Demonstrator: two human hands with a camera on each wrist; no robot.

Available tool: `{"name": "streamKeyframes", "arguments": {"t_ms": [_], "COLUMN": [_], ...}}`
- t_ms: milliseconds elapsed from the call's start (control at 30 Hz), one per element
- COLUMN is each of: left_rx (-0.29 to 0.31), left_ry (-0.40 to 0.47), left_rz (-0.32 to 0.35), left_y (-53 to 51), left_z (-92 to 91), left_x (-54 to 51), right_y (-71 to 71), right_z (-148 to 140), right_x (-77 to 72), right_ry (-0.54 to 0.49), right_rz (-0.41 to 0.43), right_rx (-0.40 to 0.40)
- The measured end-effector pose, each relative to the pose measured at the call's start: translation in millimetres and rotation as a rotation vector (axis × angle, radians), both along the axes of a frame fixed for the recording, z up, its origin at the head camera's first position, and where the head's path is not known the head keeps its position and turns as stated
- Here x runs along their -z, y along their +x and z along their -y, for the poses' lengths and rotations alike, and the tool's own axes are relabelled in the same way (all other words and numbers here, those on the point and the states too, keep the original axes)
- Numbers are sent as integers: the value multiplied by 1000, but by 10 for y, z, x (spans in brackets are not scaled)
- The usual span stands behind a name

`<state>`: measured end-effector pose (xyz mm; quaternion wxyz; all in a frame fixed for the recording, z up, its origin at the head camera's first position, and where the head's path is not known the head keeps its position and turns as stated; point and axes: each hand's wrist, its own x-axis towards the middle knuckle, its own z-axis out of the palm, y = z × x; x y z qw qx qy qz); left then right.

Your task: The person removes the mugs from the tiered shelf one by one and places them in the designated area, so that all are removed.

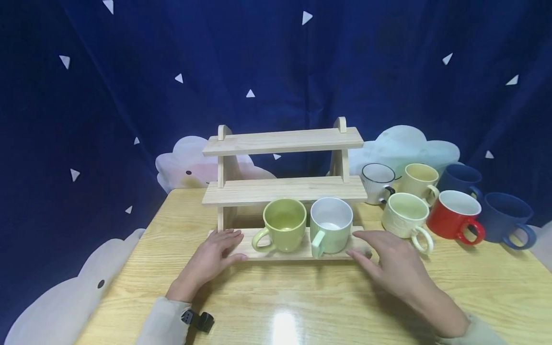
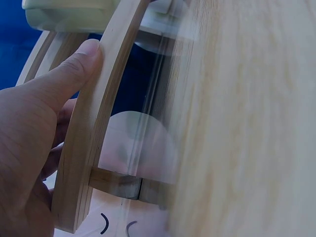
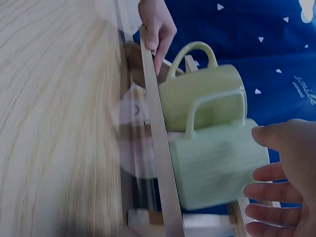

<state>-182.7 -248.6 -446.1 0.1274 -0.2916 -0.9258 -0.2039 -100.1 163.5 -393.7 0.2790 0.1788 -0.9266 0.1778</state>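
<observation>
A three-tier wooden shelf [image 1: 282,189] stands on the table. Its bottom board bears an olive-green mug [image 1: 285,225] and, just to the right, a pale mint mug [image 1: 331,226]; both handles point toward the front. My left hand [image 1: 212,256] grips the left end of that board. In the left wrist view the thumb [image 2: 79,61] lies on the board's face, with the other fingers behind it. Beside the mint mug, at the board's right end, is my right hand [image 1: 394,263], fingers spread and loosely bent, holding nothing. Whether its fingertips touch the board I cannot tell.
On the right of the table stand a white black-rimmed mug [image 1: 376,184], a yellow mug [image 1: 419,182], a cream mug [image 1: 403,218], a red mug [image 1: 450,215] and two blue mugs, one at the front [image 1: 502,218]. A dark blue curtain [image 1: 276,57] hangs behind.
</observation>
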Motion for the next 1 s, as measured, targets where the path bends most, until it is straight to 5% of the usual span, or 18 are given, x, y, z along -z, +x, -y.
{"name": "streamKeyframes", "arguments": {"t_ms": [500,1000], "left_rx": [-6,0], "left_ry": [2,0], "left_rz": [2,-14], "left_y": [-6,-1], "left_z": [-10,-9], "left_x": [3,1], "right_y": [-16,-10], "right_z": [360,581], "right_x": [17,-22], "right_ry": [-27,-25], "right_rz": [-173,-296], "right_rx": [-140,-179]}}
